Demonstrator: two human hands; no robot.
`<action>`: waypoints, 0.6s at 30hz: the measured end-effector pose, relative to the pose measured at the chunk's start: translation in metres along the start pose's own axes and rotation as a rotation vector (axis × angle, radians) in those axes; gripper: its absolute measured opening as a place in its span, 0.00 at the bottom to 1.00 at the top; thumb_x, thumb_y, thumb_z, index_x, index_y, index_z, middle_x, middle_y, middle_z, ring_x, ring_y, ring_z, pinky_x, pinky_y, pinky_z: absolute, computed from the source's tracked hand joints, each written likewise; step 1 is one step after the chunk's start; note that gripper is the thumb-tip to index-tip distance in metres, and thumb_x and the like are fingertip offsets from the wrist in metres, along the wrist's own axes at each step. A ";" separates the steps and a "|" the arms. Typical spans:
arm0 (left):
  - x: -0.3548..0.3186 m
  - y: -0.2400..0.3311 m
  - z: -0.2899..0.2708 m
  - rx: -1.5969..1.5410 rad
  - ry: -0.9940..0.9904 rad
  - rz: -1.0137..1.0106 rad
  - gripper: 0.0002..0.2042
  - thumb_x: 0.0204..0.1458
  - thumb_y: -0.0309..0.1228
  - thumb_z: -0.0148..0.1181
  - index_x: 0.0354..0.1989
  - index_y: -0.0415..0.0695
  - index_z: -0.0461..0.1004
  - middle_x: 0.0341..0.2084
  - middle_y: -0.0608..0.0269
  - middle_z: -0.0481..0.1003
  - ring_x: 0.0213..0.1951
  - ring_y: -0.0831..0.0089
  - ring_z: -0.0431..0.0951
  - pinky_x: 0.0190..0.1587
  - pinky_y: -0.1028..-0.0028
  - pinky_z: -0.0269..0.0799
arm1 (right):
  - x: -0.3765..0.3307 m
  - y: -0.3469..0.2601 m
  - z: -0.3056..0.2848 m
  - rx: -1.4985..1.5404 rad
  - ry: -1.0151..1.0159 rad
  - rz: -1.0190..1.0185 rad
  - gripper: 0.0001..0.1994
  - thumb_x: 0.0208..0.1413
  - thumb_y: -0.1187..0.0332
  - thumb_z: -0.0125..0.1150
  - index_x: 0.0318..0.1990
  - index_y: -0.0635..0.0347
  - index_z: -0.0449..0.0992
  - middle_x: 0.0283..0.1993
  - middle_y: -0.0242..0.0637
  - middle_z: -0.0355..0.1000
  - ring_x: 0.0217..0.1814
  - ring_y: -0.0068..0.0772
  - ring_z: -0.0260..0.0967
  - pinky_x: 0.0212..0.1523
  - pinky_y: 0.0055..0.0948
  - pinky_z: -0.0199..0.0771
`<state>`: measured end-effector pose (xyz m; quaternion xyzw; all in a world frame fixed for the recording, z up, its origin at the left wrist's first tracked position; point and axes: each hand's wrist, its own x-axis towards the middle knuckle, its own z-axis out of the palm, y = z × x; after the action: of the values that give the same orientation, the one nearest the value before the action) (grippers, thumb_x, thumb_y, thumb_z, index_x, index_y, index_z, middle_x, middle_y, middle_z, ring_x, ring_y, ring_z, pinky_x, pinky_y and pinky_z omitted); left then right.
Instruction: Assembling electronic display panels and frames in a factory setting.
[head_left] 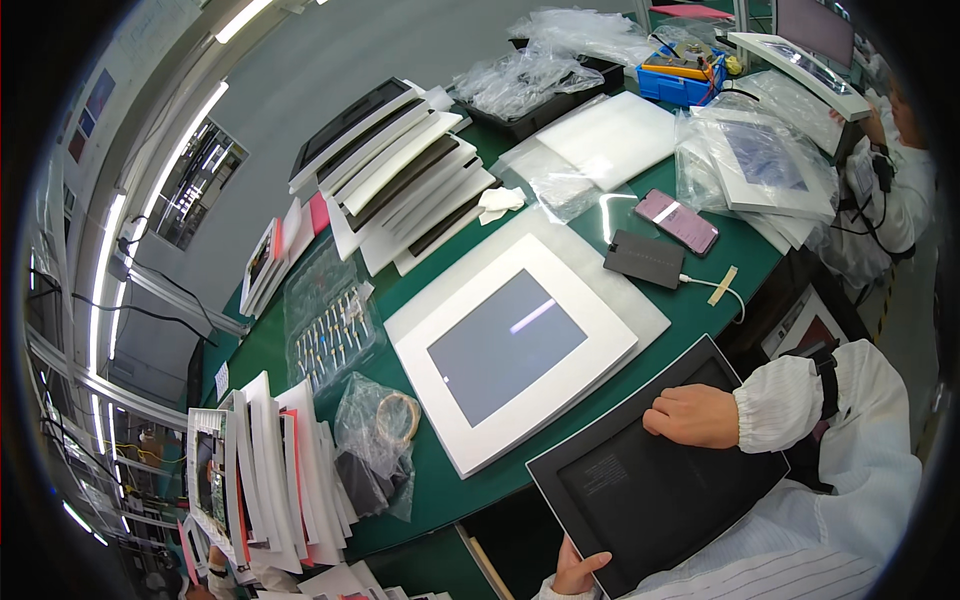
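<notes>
We can read no words or numbers here. We see small print (604, 474) on the black panel (660, 490) and faint lettering (648, 259) on the grey box (632, 267), both too tiny for us.

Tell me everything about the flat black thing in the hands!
The black panel is rectangular, with a thin pale rim, a sunken middle and faint print. It looks like plastic. It is held askew by the green table: the left hand grips it near a corner, thumb on top; the right hand rests curled on its face.
</notes>
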<state>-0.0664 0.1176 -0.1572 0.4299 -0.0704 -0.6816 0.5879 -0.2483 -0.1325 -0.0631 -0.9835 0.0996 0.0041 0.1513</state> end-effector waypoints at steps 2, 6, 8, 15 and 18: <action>0.000 0.001 0.001 0.000 0.005 0.000 0.38 0.35 0.17 0.62 0.58 0.39 0.50 0.49 0.50 0.63 0.51 0.59 0.67 0.54 0.61 0.63 | 0.002 0.001 0.002 0.026 0.001 0.012 0.15 0.36 0.80 0.59 0.34 0.66 0.62 0.30 0.43 0.66 0.34 0.39 0.67 0.33 0.32 0.70; 0.002 0.001 0.000 -0.008 0.012 -0.037 0.39 0.35 0.17 0.62 0.58 0.39 0.49 0.50 0.50 0.62 0.51 0.59 0.66 0.55 0.61 0.62 | 0.002 0.003 0.001 0.160 -0.022 0.091 0.14 0.39 0.80 0.58 0.35 0.65 0.63 0.32 0.43 0.67 0.37 0.41 0.67 0.35 0.35 0.70; 0.004 0.000 -0.003 -0.002 0.008 -0.026 0.38 0.36 0.17 0.62 0.58 0.39 0.48 0.50 0.50 0.61 0.52 0.59 0.66 0.55 0.61 0.62 | 0.003 0.004 0.000 0.196 -0.040 0.111 0.14 0.40 0.81 0.57 0.36 0.64 0.63 0.33 0.43 0.67 0.38 0.42 0.67 0.36 0.35 0.70; 0.005 0.004 -0.001 0.009 -0.017 -0.048 0.39 0.37 0.16 0.61 0.59 0.39 0.47 0.51 0.50 0.60 0.52 0.60 0.65 0.55 0.63 0.61 | 0.002 0.001 0.001 0.119 0.008 0.154 0.15 0.37 0.81 0.58 0.35 0.65 0.63 0.29 0.42 0.67 0.36 0.42 0.69 0.34 0.35 0.71; 0.003 0.001 -0.005 0.015 -0.013 -0.025 0.39 0.37 0.16 0.61 0.59 0.40 0.46 0.52 0.50 0.59 0.53 0.60 0.64 0.56 0.63 0.60 | 0.003 -0.006 -0.004 0.038 0.030 0.134 0.15 0.36 0.81 0.59 0.34 0.66 0.63 0.28 0.42 0.68 0.35 0.41 0.69 0.32 0.34 0.71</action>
<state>-0.0624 0.1167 -0.1608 0.4309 -0.0739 -0.6911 0.5755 -0.2444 -0.1285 -0.0577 -0.9715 0.1676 -0.0024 0.1678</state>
